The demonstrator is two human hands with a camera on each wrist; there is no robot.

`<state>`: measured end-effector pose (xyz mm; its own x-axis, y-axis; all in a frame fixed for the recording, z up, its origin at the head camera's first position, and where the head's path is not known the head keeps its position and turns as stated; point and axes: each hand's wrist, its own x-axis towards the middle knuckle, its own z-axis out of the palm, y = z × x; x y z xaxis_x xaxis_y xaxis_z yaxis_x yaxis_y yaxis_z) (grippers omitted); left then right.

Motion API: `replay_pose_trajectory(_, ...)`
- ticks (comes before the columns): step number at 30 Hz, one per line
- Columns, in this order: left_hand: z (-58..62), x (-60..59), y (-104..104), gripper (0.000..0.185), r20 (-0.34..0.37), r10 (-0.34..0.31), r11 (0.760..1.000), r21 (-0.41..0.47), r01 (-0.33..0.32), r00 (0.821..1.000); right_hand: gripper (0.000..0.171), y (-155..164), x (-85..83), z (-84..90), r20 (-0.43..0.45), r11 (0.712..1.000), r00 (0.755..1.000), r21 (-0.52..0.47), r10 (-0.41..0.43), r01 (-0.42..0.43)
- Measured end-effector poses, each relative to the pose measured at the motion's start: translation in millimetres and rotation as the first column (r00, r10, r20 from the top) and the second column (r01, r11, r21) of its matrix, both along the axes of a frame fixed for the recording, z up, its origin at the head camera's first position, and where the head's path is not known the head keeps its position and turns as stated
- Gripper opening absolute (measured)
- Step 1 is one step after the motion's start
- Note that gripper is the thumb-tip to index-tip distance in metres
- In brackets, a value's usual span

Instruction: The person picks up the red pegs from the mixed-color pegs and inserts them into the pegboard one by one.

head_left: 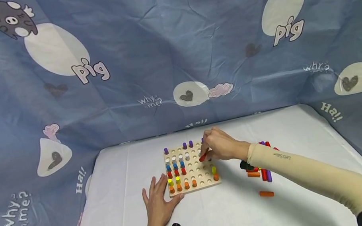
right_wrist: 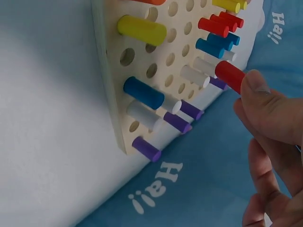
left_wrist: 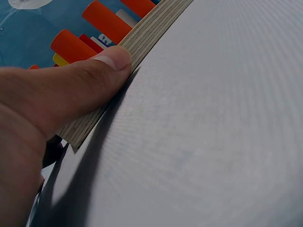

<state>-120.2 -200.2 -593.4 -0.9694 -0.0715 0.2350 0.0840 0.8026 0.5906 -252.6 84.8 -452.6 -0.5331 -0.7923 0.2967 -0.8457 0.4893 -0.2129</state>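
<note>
Over the pegboard (head_left: 195, 173), the right hand (head_left: 221, 144) is pinching a red peg (right_wrist: 229, 75), the left hand (head_left: 159, 209), fingers spread, is touching the pegboard's near edge with its thumb.

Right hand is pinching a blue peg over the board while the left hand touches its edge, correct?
Not blue: the right wrist view shows the peg red. The right hand does pinch it over the board, and the left hand touches the board's edge.

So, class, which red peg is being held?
The red peg pinched in the right hand; the other red pegs stand in the board or lie loose on the table.
</note>
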Motion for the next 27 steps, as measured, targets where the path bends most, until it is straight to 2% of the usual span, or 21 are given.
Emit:
replay_pose_trajectory(21, -0.3, 0.2, -2, 0.09, 0.011, -0.001, 1.0, 0.003, 0.001, 1.0, 0.016, -32, 5.1, -23.5, 0.052, 1.0, 0.999, -0.005, 0.012, -0.011)
replay_pose_trajectory(27, 1.7, 0.6, -2, 0.09, 0.01, -0.007, 1.0, -0.001, 0.007, 1.0, 0.013, -38, 3.7, -28.4, 0.031, 1.0, 1.0, 0.026, -0.006, 0.005)
